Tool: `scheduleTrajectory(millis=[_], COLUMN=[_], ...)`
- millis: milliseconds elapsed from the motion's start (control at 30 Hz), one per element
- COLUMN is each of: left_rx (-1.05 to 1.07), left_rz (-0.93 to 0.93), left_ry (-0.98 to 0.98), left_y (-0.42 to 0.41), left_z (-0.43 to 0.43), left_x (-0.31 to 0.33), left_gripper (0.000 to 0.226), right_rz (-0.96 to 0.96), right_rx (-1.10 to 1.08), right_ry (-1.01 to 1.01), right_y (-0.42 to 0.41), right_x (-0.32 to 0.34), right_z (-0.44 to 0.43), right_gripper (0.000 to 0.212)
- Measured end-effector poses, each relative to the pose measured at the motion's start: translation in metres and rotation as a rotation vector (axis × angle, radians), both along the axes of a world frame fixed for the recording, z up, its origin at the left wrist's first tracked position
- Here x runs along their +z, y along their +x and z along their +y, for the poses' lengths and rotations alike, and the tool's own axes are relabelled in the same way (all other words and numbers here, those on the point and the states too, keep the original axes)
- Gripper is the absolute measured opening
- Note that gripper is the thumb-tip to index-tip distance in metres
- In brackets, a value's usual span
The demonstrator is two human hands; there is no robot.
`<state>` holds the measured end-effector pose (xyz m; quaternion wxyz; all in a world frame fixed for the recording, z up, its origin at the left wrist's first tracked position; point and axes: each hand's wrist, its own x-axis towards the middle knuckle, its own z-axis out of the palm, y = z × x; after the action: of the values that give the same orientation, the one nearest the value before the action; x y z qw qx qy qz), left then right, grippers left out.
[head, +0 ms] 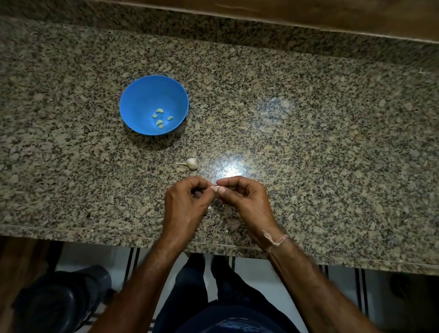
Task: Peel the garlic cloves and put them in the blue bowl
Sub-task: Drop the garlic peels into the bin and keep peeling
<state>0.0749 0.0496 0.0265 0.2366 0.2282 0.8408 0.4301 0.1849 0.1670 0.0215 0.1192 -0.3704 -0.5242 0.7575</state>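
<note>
Head view shows the left hand (187, 200) and right hand (242, 195) each pinching one small pale garlic clove (216, 189), probably for peeling, nearer the person than the round blue plastic bowl (136, 99) of peeled cloves (159, 116).

Your granite counter (311, 128) is carrying a blue bowl (139, 99) far left and a garlic bulb (191, 163) nearer.

Polished speckled granite counter (311, 113), glossy under glare; smooth matt plastic blue bowl (139, 99); papery-skinned garlic bulb (191, 163).
</note>
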Motion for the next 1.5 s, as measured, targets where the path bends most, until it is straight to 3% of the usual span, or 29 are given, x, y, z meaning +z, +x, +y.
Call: scheduleTrajectory(millis=[267,400,467,700,800,900,1000,1067,1167,1333,1500], left_rx=[0.017,0.044,0.017,-0.04,0.024,0.063,0.068,0.091,0.239,0.322,0.433], left_rz=[0.012,0.026,0.032,-0.135,-0.117,-0.109,-0.121,-0.206,-0.531,-0.669,-1.07], left_ry=[-0.042,-0.135,-0.148,0.108,0.125,0.082,0.055,0.043,0.105,0.127,0.209], left_y=[-0.005,-0.014,-0.015,0.001,0.004,0.006,0.009,0.011,0.016,0.02,0.015], left_z=[0.006,0.008,0.009,0.005,0.007,0.009,0.011,0.013,0.016,0.019,0.021], left_x=[-0.007,-0.018,-0.022,-0.012,-0.014,-0.013,-0.013,-0.013,-0.01,-0.008,-0.005], left_gripper=[0.009,0.023,0.014,0.015,0.009,0.004,0.014,0.02,0.023,0.024,0.017], right_rz=[-0.105,-0.117,-0.103,-0.063,-0.083,-0.086,-0.114,-0.147,-0.173,-0.181,-0.161], right_rx=[0.107,0.057,0.006,-0.077,-0.057,-0.047,-0.026,-0.023,-0.032,-0.077,-0.092], right_ry=[0.075,-0.085,-0.206,-0.342,-0.212,0.094,0.336,0.407,0.488,0.547,0.543], right_y=[0.002,0.006,0.006,0.0,0.0,0.0,-0.001,-0.001,-0.001,-0.003,-0.004], right_x=[-0.008,-0.007,-0.007,-0.007,-0.008,-0.013,-0.019,-0.022,-0.023,-0.024,-0.024], right_z=[0.004,0.006,0.007,0.01,0.009,0.006,0.006,0.007,0.006,0.001,-0.001], right_gripper=[0.021,0.018,0.018,0.017,0.014,0.011,0.005,0.004,0.007,0.01,0.012])
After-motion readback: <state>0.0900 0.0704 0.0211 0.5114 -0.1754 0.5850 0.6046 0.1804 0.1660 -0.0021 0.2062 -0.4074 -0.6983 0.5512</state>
